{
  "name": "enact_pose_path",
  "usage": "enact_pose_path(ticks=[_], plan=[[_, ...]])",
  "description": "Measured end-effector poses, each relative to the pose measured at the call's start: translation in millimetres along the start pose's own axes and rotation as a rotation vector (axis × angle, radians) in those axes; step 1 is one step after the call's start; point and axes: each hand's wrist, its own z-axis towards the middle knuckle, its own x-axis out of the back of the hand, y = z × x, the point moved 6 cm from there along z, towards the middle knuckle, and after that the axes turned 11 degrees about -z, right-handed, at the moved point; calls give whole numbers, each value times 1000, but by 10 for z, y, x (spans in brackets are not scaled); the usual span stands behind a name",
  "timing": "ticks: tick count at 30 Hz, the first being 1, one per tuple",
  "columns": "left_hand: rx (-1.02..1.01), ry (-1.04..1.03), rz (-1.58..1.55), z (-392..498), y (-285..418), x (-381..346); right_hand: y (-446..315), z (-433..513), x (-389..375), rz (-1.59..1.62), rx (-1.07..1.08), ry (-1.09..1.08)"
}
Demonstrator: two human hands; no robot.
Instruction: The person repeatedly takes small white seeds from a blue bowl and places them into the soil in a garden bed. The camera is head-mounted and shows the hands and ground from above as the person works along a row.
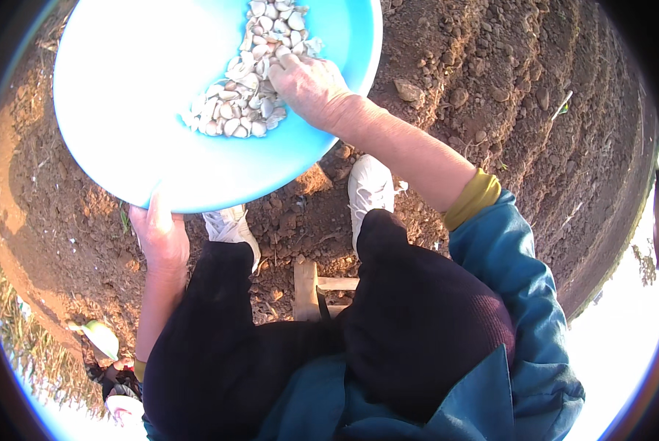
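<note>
A large light-blue basin [357, 33] tilts in front of me, its left side washed out by glare. Garlic cloves [235, 107] with loose papery skins lie heaped along its right half. My left hand [161, 231] grips the near rim from the lower left, thumb on top and fingers underneath. Inside the basin, my right hand [310, 88] rests on the cloves with fingers curled down among them. Its fingertips are partly hidden, so whether a clove is held does not show.
Rough brown soil [489, 99] with clods and furrows surrounds me. White shoes [370, 182] stand below the basin. Between my legs is a wooden frame [306, 289]. At lower left, another person [122, 394] is near a pale green object [102, 337] beside dry grass [42, 353].
</note>
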Motion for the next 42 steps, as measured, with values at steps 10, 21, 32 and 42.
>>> enact_pose_path(ticks=[10,21,32,42], plan=[[17,127,5,116,131,305,2071,-317,244,288,-493,305],[20,203,6,66,277,116,2245,116,-596,-150,-559,-339],[45,139,60,-301,227,159,1656,-37,449,106,-284,474],[-18,-139,35,-470,152,-205,187,-256,369,-98,-24,81]])
